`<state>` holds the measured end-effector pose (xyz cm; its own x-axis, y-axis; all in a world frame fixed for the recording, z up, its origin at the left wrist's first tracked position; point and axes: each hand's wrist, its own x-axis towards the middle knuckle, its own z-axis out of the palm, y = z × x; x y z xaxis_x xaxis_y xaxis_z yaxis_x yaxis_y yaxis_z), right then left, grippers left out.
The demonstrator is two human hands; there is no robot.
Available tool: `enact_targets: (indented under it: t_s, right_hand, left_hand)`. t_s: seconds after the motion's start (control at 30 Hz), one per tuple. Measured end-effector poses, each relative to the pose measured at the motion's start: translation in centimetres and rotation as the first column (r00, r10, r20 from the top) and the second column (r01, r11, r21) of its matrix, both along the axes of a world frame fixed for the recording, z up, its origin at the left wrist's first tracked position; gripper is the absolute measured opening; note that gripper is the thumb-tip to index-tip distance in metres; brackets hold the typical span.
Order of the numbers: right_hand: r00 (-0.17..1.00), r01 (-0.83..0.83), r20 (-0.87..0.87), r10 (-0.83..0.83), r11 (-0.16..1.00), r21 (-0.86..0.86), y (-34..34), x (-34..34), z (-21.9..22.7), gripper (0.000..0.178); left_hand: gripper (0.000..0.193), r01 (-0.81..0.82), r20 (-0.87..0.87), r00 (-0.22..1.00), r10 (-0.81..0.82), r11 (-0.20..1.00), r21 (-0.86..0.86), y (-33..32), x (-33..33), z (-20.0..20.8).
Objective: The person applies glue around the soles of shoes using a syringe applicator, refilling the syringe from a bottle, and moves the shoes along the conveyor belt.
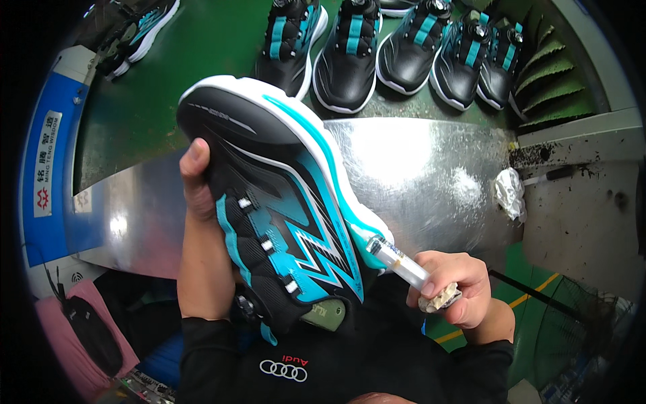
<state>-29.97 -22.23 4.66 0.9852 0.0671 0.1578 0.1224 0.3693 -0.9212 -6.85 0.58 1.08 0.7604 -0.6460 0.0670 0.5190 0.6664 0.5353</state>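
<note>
A black and turquoise sneaker (306,225) with a white and turquoise sole is held up on its side, toe toward the upper left. My left hand (196,178) grips it from the left; the thumb shows by the upper, and the other fingers are hidden behind the shoe. In my right hand (464,279) is a clear plastic syringe (402,264), gripped between thumb and fingers. Its tip meets the sole's edge near the heel. Pale crusted material (441,298) covers the syringe's rear end, by my fingertips.
Several matching sneakers (346,67) stand along the far side of the green surface, and more lie at the far left (141,34). A shiny metal sheet (431,161) has white residue on it. Crumpled white material (509,194) and a dark-handled tool (555,174) sit at the right.
</note>
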Motion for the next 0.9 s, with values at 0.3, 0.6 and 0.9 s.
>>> enact_targets:
  t_s: [0.3,0.6,0.9]
  right_hand:
    - [0.999,0.005,0.052,-0.005,1.000,-0.005,0.1,-2.9,-1.3,0.035]
    - [0.995,0.061,0.086,-0.059,0.998,-0.026,-0.1,-5.0,-3.4,0.036]
    - [0.988,0.123,0.099,-0.121,0.992,-0.012,0.0,-5.5,-5.1,0.031]
  left_hand:
    - [0.051,0.013,-0.079,0.997,-0.005,0.995,0.099,-0.1,1.1,-0.5]
    - [0.047,-0.028,-0.136,0.989,0.053,0.983,0.182,0.0,2.1,-1.5]
    - [0.052,-0.117,-0.076,0.986,0.147,0.944,0.310,-0.5,2.2,-1.5]
